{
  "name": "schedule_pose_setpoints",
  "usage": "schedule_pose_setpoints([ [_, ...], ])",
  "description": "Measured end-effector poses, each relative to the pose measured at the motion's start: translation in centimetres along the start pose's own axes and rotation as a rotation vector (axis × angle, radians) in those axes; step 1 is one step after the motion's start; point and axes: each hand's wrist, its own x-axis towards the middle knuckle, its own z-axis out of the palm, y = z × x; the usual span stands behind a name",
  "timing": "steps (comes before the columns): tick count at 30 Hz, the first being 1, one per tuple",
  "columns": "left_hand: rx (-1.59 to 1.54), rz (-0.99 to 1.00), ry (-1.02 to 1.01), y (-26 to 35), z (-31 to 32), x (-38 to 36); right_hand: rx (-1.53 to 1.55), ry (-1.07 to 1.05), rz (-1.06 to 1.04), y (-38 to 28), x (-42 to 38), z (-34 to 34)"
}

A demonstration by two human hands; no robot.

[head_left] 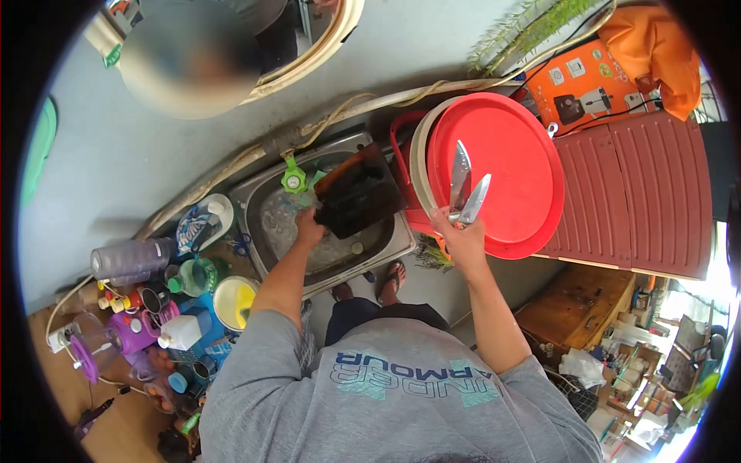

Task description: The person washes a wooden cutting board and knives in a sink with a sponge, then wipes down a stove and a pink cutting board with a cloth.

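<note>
Sink (255, 202) of stainless steel, seen from overhead, set against a grey wall. Left hand (309, 230) reaches into the basin, its fingers clenched on the lower corner of a dark tray (356, 194) that stands tilted beneath a green tap (293, 179). Right hand (461, 235) is raised to the side of the sink, fingers grasping the handles of two knives (465, 191), blades pointing up and apart in front of a red basin (509, 170) that leans on edge. Bottles, a yellow bowl (235, 299) and a white jug (184, 332) crowd the surface at the left of the sink
</note>
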Motion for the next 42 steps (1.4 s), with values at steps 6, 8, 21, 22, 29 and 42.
schedule_pose_setpoints([
  [6,-0.157,0.286,0.082,1.4,-0.7,2.2,-0.154,-0.009,-0.245,-1.6,-0.3,2.8],
  [8,-0.259,0.368,0.079,1.4,-1.3,2.5,-0.156,-0.038,-0.286,-1.6,0.2,3.6],
  [21,-0.767,0.15,-0.316,6.3,-5.9,2.2,0.009,-0.142,-0.067,-1.8,1.1,5.7],
  [22,-0.621,0.191,-0.3,6.3,-6.2,2.3,0.009,-0.117,-0.055,-2.0,1.0,6.0],
  [29,-0.209,0.171,-0.286,6.3,-7.0,1.4,0.168,0.09,0.038,-2.4,-0.5,5.8],
  [42,-0.951,-0.432,0.063,4.6,-8.2,4.1,0.272,0.327,-0.114,-7.3,-6.3,0.7],
])
